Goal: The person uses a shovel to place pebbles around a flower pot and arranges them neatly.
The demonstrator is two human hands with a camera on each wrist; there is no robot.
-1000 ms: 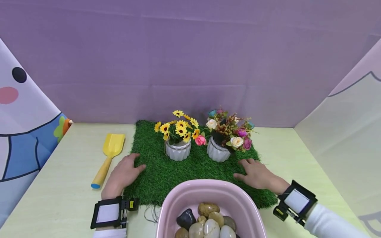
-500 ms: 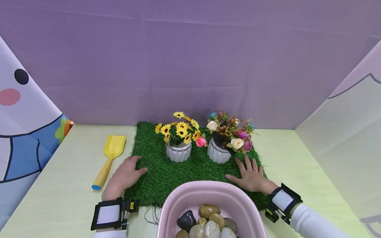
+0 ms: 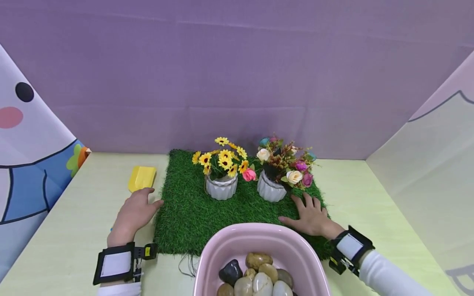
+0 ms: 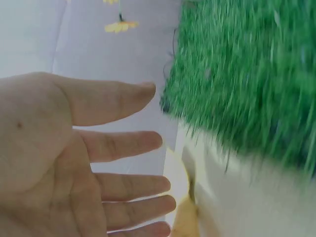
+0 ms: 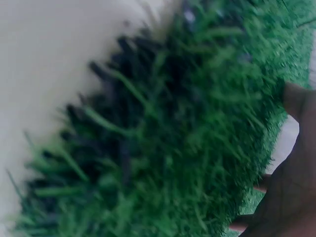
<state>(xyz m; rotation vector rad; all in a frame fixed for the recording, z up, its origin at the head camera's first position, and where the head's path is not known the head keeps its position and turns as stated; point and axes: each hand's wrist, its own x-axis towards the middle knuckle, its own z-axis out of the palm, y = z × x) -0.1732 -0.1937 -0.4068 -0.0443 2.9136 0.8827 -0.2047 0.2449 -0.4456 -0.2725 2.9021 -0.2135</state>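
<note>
My left hand (image 3: 134, 213) hovers over the handle of a yellow toy shovel (image 3: 142, 177) on the table, and hides most of that handle. In the left wrist view its fingers (image 4: 133, 187) are extended and hold nothing, with part of the shovel (image 4: 185, 219) showing past the fingertips. My right hand (image 3: 311, 218) rests on the right part of a green artificial grass mat (image 3: 185, 222), fingers spread. Just beyond it stands a white pot (image 3: 271, 191) of mixed roses. To its left on the mat is another white pot (image 3: 221, 189) with yellow sunflowers.
A pink basin (image 3: 259, 230) with several smooth stones (image 3: 263, 283) stands at the front, overlapping the mat's near edge. Purple cloth (image 3: 237, 82) rises behind the pale table (image 3: 63, 230), and printed panels flank both sides. Dark threads (image 3: 188, 265) trail from the mat's front edge.
My left hand has moved left, off the mat's edge and over the shovel handle. The right hand shifted slightly left on the mat and spread its fingers, then stayed nearly still.
</note>
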